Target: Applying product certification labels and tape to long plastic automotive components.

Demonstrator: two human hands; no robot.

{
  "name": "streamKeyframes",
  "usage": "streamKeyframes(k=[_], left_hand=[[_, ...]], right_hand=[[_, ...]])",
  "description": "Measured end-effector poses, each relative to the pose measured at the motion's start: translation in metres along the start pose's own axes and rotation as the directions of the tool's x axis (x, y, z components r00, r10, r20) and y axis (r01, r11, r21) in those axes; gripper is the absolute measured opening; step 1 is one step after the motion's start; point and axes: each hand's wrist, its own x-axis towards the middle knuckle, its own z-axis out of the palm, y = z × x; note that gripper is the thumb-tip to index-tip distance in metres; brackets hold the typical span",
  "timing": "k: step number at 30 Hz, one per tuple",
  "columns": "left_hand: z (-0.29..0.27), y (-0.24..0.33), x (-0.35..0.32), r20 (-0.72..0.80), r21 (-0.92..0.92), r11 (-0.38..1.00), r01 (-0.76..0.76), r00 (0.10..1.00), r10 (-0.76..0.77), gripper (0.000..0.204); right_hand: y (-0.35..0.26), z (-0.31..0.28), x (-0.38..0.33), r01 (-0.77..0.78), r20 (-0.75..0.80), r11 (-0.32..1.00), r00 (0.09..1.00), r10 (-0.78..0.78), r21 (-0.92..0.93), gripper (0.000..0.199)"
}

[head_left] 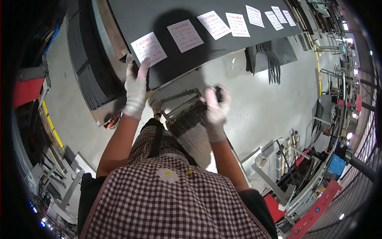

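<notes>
My left hand point(136, 89), in a pale knit glove, is at the near left corner of a black sheet point(171, 71). Its thumb rests on the lower edge of a white card with red print point(148, 47); the fingers, spread from the thumb, lie along the sheet's left edge. Several more white cards, among them a second card point(185, 36) and a third card point(213, 24), lie in a row toward the far right. Off the sheet's near side, my gloved right hand point(217, 109) is raised, fingers curled round a small dark object point(218, 92), mostly hidden.
A stack of black strips point(85, 71) stands left of the sheet. Below my right hand is a worn stool-like frame point(191, 119). Dark strips point(270, 59) hang at the sheet's right side. Racks and metal parts point(286, 159) stand at the right, with yellow floor lines point(51, 123) at the left.
</notes>
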Motion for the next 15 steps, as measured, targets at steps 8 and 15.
streamKeyframes(k=[8, 15], left_hand=[[0.025, -0.048, 0.053, 0.066, -0.006, 0.998, 0.059, 0.996, -0.058, 0.076], [0.025, -0.038, 0.046, 0.0, -0.081, 0.996, 0.044, 0.999, -0.044, 0.074]], right_hand=[[0.04, 0.104, 0.016, -0.512, -0.05, 0.858, 0.856, 0.514, 0.042, 0.057], [0.054, 0.1, 0.017, -0.544, 0.032, 0.835, 0.839, 0.543, 0.078, 0.052]])
